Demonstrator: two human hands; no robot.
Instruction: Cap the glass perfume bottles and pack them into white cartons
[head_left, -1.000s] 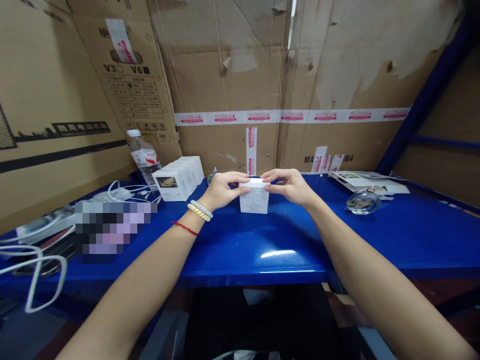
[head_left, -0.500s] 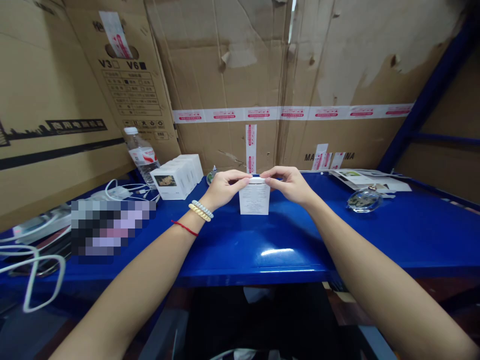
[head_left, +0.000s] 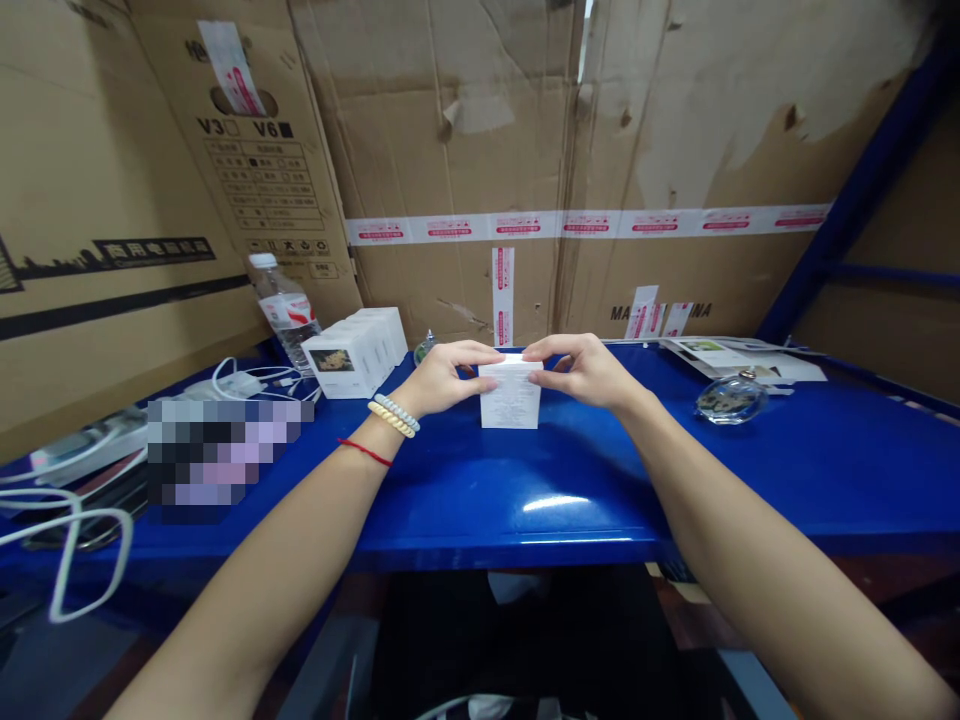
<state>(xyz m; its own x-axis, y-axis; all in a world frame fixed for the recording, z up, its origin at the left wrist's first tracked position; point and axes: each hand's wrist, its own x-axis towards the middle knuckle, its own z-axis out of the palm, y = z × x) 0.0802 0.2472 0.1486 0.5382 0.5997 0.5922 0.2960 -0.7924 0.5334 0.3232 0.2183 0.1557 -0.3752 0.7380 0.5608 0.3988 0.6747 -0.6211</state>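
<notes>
A small white box with fine print on its near face stands upright on the blue table. At its upper left edge is my left hand, thumb on the near face and fingers along the top. My right hand grips the upper right edge in the same way. The box's top appears closed flat between the two hands. Behind my left hand, a round glass bottle is partly hidden. Another glass bottle with a metal neck sits on the right.
A row of white boxes stands at the back left beside a water bottle. White cables and a blurred-out item lie on the left. Flat printed card pieces lie at the back right. Cardboard walls the back.
The box's top flap, slightly raised before, now sits down flush. My thumbs have moved down from the top edge onto the near face.
</notes>
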